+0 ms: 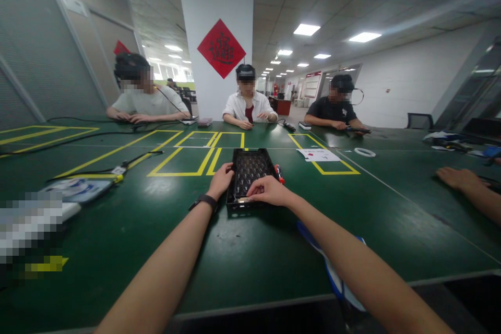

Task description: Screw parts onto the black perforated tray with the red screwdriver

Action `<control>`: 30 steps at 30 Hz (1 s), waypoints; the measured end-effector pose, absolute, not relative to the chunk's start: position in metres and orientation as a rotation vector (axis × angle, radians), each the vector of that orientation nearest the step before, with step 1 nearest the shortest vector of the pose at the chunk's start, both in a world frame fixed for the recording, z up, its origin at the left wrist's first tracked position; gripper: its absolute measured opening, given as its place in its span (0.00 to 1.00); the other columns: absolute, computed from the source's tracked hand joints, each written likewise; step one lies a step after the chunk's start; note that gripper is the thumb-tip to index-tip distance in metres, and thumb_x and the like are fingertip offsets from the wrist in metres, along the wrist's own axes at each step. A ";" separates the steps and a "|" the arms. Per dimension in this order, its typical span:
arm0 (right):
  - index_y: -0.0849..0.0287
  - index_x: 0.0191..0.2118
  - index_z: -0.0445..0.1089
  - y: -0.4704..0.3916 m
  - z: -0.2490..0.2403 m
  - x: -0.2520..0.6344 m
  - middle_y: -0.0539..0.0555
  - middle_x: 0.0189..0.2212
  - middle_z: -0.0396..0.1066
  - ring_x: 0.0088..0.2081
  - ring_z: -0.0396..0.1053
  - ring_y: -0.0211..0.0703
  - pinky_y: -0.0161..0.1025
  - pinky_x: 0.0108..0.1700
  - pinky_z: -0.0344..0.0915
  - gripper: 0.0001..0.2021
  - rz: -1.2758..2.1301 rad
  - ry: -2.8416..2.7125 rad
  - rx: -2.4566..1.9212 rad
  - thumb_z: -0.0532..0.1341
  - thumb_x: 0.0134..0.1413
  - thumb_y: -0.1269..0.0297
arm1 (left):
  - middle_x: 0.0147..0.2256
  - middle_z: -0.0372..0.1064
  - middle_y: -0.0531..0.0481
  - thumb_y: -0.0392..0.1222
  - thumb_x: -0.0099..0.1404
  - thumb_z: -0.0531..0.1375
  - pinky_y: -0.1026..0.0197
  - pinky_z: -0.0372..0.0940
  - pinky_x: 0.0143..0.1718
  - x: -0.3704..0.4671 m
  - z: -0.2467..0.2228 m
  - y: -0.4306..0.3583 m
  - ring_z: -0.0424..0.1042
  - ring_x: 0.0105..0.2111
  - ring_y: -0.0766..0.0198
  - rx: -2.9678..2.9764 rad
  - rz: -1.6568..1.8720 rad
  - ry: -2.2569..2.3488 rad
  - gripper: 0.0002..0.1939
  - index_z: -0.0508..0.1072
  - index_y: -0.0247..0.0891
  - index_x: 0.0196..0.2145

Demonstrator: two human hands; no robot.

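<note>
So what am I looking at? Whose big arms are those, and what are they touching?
There's no robot here! A camera worn on somebody's head looks forward and down, so the big arms are that person's own. The left hand rests against the side of a black tray. The right hand reaches in at the tray's near end, fingers pinched together; whatever small thing is there is too tiny to tell. The green table also has yellow tape, a paper and a white ring. The other hand at the far right belongs to someone else.
</note>
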State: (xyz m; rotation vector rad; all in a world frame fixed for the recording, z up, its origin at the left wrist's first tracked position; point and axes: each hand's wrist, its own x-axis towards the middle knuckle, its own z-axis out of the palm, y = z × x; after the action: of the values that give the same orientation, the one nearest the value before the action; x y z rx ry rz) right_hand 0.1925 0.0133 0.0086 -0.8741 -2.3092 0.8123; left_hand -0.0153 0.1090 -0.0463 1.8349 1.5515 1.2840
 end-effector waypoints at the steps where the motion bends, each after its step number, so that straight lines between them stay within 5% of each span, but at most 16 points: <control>1: 0.65 0.33 0.74 0.013 0.008 0.192 0.53 0.24 0.71 0.24 0.64 0.32 0.29 0.27 0.59 0.14 0.817 -2.303 -0.877 0.63 0.41 0.59 | 0.47 0.67 0.44 0.36 0.55 0.52 0.58 0.59 0.49 -0.015 -0.046 0.109 0.66 0.46 0.60 1.833 1.284 1.549 0.21 0.66 0.35 0.48; 30: 0.65 0.34 0.73 0.014 0.006 0.192 0.54 0.25 0.72 0.26 0.67 0.35 0.30 0.30 0.62 0.15 0.835 -2.290 -0.886 0.63 0.41 0.59 | 0.46 0.67 0.44 0.36 0.55 0.52 0.58 0.58 0.49 -0.015 -0.047 0.109 0.66 0.46 0.60 1.856 1.292 1.518 0.21 0.65 0.36 0.48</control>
State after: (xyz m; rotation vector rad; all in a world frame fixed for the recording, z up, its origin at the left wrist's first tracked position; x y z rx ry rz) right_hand 0.1917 0.0141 0.0061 -0.8858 -2.2902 0.8352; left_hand -0.0151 0.1094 -0.0468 1.8558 1.5177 1.2921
